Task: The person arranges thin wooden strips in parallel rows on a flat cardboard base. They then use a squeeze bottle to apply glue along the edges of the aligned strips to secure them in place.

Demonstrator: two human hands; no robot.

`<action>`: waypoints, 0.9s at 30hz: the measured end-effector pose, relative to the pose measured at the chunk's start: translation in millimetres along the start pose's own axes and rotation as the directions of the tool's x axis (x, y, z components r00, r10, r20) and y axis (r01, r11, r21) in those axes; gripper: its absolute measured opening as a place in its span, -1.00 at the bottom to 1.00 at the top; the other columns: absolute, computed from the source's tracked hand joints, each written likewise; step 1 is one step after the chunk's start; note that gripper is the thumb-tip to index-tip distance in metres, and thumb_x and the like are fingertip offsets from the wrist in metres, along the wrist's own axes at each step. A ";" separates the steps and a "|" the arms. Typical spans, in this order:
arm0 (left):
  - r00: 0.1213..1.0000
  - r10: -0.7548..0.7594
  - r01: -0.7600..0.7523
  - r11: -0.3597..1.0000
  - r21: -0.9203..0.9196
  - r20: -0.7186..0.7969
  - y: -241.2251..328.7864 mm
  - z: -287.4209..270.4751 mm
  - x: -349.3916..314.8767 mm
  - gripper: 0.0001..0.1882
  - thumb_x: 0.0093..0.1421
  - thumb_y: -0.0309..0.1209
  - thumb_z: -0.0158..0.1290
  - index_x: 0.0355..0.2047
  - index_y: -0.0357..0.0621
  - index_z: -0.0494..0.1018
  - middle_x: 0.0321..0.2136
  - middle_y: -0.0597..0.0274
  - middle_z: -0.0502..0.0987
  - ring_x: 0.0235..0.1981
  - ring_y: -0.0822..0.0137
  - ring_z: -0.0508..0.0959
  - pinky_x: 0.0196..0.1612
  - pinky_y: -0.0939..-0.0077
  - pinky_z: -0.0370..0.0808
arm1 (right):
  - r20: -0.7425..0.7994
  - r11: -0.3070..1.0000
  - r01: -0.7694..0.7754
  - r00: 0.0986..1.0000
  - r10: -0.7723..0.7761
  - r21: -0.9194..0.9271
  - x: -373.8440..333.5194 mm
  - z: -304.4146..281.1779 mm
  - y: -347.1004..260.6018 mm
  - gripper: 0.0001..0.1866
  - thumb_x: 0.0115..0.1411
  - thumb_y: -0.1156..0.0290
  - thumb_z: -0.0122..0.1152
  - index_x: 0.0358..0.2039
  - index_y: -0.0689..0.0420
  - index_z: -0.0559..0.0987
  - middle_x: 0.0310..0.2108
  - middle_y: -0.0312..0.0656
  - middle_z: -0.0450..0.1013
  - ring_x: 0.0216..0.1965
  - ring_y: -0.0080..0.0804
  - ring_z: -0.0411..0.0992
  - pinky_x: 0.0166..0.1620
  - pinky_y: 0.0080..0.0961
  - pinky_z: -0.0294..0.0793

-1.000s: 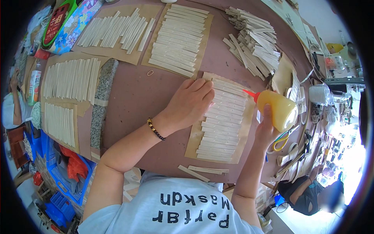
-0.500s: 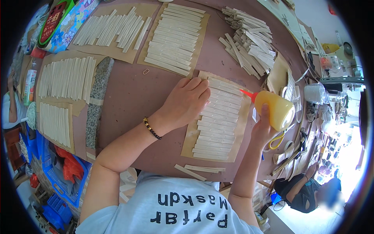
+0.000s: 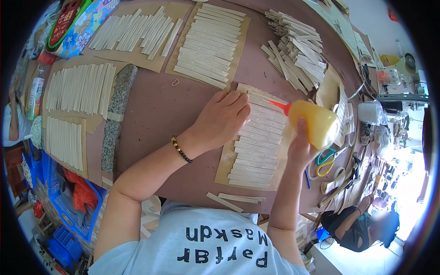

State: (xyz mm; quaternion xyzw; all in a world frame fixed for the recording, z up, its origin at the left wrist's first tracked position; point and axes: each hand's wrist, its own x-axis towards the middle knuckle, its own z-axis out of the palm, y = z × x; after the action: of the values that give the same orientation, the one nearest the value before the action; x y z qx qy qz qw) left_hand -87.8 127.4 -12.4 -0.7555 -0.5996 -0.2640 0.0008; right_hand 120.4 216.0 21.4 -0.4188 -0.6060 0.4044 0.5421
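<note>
My right hand [image 3: 302, 145] grips a squeeze bottle [image 3: 316, 123] of pale yellow liquid, probably glue. Its red nozzle [image 3: 278, 105] points left over the upper strips. Below lies a brown paper sheet [image 3: 224, 172] carrying a column of flat cream strips [image 3: 254, 151], several dotted with small wet-looking spots. My left hand [image 3: 224, 117] rests at the sheet's upper left edge, fingers curled and pressed together at the strip ends; whatever they pinch is hidden. A dark beaded bracelet [image 3: 180, 150] circles the left wrist.
Other strip-covered sheets [image 3: 208, 43] lie at the far left and back. A loose heap of strips [image 3: 295, 50] sits at the back right. A stone slab [image 3: 117, 119] stands left; scissors [image 3: 326, 161] lie right. Several loose strips [image 3: 236, 199] are near the front edge. Another person [image 3: 355, 224] sits at right.
My right hand has brought the bottle left, so its nozzle now hangs farther over the upper strips. The scissors show more. My left hand stays in about the same place.
</note>
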 end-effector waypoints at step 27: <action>1.000 -0.006 0.006 1.000 -0.016 0.027 0.1 -2.7 2.0 -0.64 0.21 -0.33 0.18 -0.04 -0.24 0.46 0.07 0.16 0.46 0.12 0.19 0.42 0.13 0.23 0.40 | -0.183 0.950 -0.110 0.969 0.168 0.292 -1.7 -19.9 7.0 -0.54 0.21 0.61 0.36 0.12 0.27 0.48 0.06 -0.06 0.52 0.07 -0.29 0.51 0.18 -0.28 0.53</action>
State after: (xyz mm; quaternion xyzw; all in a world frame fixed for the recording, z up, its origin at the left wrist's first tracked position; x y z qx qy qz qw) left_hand -88.5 128.3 -9.3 -0.7572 -0.5996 -0.2586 -0.0144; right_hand 140.8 217.4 16.0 -0.4194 -0.4524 0.4779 0.6253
